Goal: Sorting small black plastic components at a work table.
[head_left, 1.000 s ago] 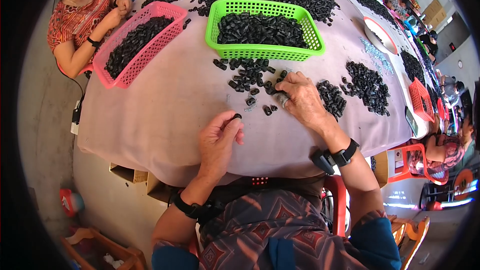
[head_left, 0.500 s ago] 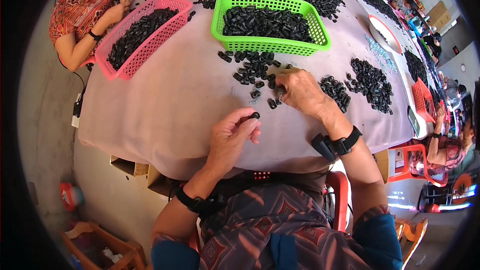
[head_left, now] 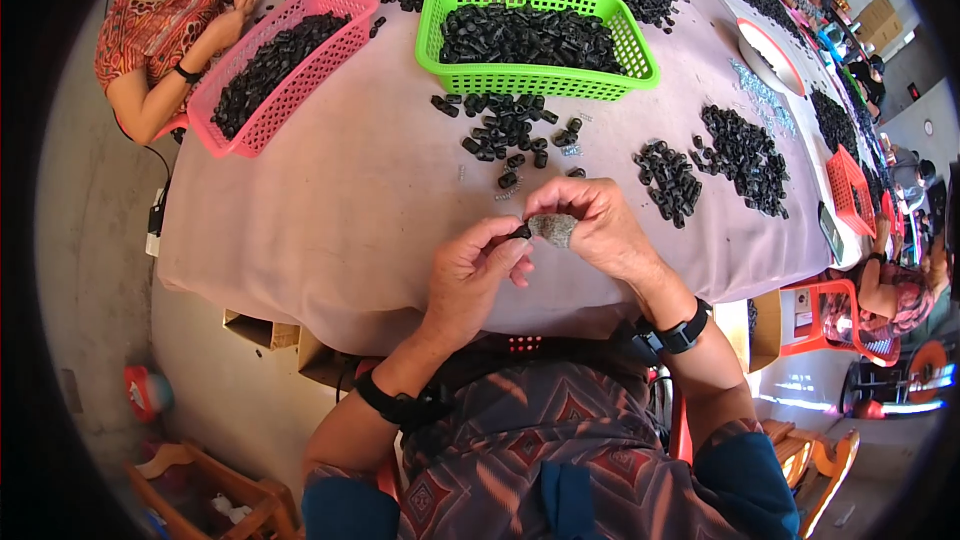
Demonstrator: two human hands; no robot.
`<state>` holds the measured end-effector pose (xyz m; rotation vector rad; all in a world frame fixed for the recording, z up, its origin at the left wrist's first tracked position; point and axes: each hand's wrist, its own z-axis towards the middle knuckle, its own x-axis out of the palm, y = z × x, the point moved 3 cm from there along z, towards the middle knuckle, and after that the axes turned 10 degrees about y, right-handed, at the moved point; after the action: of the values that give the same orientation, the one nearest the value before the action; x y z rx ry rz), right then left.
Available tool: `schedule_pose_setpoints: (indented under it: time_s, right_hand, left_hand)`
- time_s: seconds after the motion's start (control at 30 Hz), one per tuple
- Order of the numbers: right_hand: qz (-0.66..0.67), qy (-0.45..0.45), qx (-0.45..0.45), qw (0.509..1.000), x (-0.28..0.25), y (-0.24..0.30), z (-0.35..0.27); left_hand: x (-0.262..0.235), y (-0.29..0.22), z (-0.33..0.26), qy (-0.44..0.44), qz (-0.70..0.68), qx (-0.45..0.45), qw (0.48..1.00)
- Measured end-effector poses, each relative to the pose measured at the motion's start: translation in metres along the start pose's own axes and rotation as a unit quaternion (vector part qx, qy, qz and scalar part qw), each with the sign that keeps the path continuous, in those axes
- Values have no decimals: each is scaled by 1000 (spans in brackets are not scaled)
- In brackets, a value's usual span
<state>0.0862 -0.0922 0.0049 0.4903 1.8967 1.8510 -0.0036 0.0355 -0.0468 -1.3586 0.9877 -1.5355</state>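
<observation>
My left hand (head_left: pixel 472 268) pinches a small black plastic piece (head_left: pixel 521 232), like a cord-lock part, between thumb and fingertips above the near part of the table. Fingertips of my right hand (head_left: pixel 598 230) are closed and meet that piece from the right; whatever they hold is hidden. A grey, cloth-like covering (head_left: pixel 552 230) shows at the right thumb. Just beyond the hands lies a loose group of black plastic pieces (head_left: pixel 500 127), with small metal springs (head_left: pixel 508 194) among them.
A green basket (head_left: pixel 540 85) and a pink basket (head_left: pixel 300 82) hold black pieces. More piles (head_left: pixel 745 165) lie to the right, near scattered springs (head_left: pixel 762 98) and a red-rimmed bowl (head_left: pixel 798 85). A person (head_left: pixel 165 30) sits far left; others are at the right.
My right hand has come back from the black pieces toward me and met my left hand at the small piece. The left hand has barely moved.
</observation>
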Motion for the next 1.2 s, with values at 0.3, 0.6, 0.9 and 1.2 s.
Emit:
schedule_pose_setpoints:
  time_s: [0.3,0.6,0.9,1.2]
  right_hand:
    - [-134,-26,-43,990,13,-6,-8]
    - [-82,-28,-64,994,1,-19,-8]
    - [-266,-47,-87,959,9,-3,-11]
    - [-264,-43,-86,960,7,-5,-12]
  left_hand:
    - [-3,8,0,-39,14,5,999]
    - [3,2,0,-29,29,-13,999]
    - [2,3,-2,-30,113,14,993]
    - [3,7,-3,-37,144,59,987]
